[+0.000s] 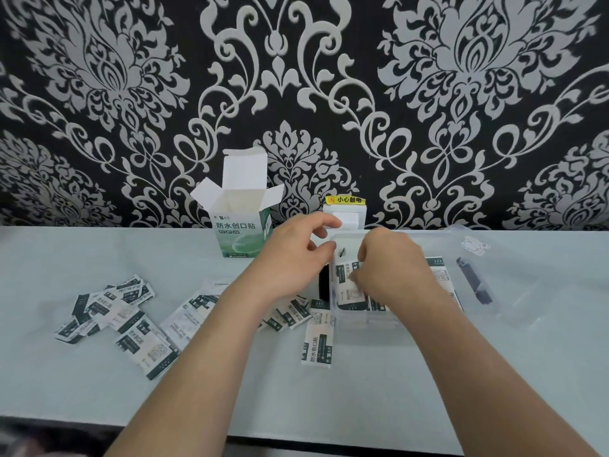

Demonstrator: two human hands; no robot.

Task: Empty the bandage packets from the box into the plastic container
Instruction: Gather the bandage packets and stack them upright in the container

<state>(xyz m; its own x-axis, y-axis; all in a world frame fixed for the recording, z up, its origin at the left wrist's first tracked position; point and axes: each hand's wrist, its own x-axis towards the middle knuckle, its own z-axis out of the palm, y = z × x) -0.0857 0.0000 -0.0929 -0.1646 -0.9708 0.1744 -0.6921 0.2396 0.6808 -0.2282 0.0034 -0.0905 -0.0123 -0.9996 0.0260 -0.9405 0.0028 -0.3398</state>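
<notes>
- Packets (pixel 131 321) are strewn left of the container (pixel 365 328); some are gripped inside by the right hand (pixel 392 262); its rim is pinched by the left hand (pixel 296 245).
- The container may be tipped by hard pressing; packets would be spilled.

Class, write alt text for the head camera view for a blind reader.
The right hand pinches bandage packets inside a clear plastic container, the left hand at its rim. Loose packets lie scattered left on the pale table; the open box stands behind.
</notes>
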